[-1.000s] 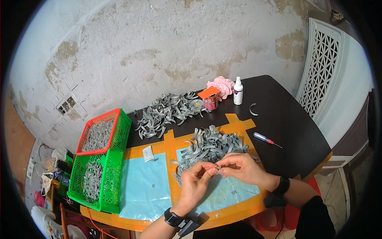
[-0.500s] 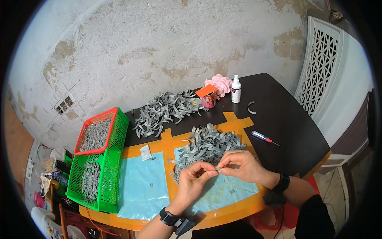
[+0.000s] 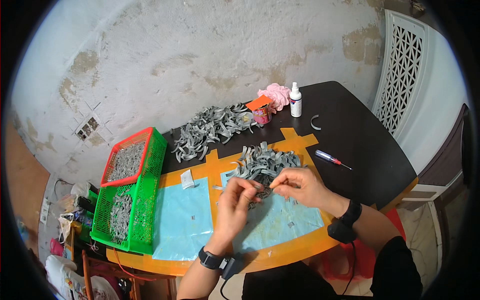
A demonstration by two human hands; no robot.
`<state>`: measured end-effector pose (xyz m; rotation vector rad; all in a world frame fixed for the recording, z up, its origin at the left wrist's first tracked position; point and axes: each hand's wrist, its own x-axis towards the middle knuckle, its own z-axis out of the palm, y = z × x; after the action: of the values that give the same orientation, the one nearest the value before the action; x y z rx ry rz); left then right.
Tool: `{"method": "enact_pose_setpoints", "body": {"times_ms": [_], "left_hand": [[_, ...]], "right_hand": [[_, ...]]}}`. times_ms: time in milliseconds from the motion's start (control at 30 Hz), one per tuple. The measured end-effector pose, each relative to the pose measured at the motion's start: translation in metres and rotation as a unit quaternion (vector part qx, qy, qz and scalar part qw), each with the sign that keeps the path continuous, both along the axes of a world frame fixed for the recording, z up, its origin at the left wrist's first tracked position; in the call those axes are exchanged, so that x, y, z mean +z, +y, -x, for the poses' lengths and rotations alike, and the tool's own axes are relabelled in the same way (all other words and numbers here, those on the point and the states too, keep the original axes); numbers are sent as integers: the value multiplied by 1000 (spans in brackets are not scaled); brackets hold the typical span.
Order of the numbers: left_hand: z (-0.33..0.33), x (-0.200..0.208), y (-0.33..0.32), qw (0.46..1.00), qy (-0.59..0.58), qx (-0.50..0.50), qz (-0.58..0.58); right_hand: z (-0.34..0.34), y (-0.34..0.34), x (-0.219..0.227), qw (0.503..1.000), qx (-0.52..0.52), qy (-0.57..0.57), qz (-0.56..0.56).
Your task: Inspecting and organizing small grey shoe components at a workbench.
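Note:
My left hand [image 3: 236, 204] and my right hand [image 3: 296, 186] meet above the light blue sheets [image 3: 182, 220] on the orange-taped table. Between their fingertips they pinch one small grey strip piece [image 3: 260, 187], each hand on one end. Just behind the hands lies a near pile of grey strip pieces [image 3: 265, 162]. A bigger pile of the same grey strips [image 3: 212, 127] lies farther back on the dark table top. Both wrists wear black bands.
At the left stand a green basket [image 3: 145, 200] and a red basket [image 3: 131, 150], both holding grey pieces. A red-handled screwdriver [image 3: 332, 159], a white bottle [image 3: 295, 100], a small can with an orange lid [image 3: 261, 111], a pink cloth [image 3: 276, 94] and a white lattice chair [image 3: 402, 65] are on the right.
Both hands stay together at the near pile, working the small grey piece between the fingers. They have shifted only slightly.

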<state>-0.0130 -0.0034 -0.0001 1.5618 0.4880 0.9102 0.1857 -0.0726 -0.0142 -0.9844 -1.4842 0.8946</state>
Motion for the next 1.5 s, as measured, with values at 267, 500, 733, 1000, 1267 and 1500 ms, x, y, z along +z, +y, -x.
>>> {"method": "enact_pose_setpoints", "body": {"times_ms": [267, 500, 733, 1000, 1267, 1500], "left_hand": [[118, 66, 41, 944, 52, 279, -169], [272, 66, 88, 798, 273, 495, -208], [211, 66, 58, 569, 397, 442, -569], [50, 0, -31, 865, 393, 96, -298], [40, -3, -19, 842, 438, 48, -311], [-7, -10, 2, 987, 122, -9, 107]], "right_hand": [[-9, -6, 2, 967, -82, -217, -109], [27, -7, -9, 908, -26, -325, -264], [19, -5, -4, 880, -103, -361, -290], [-18, -4, 3, 916, -237, -299, -122], [-13, 1, -12, 893, -179, -386, -146], [-9, 0, 3, 957, -137, -220, -129]]}}
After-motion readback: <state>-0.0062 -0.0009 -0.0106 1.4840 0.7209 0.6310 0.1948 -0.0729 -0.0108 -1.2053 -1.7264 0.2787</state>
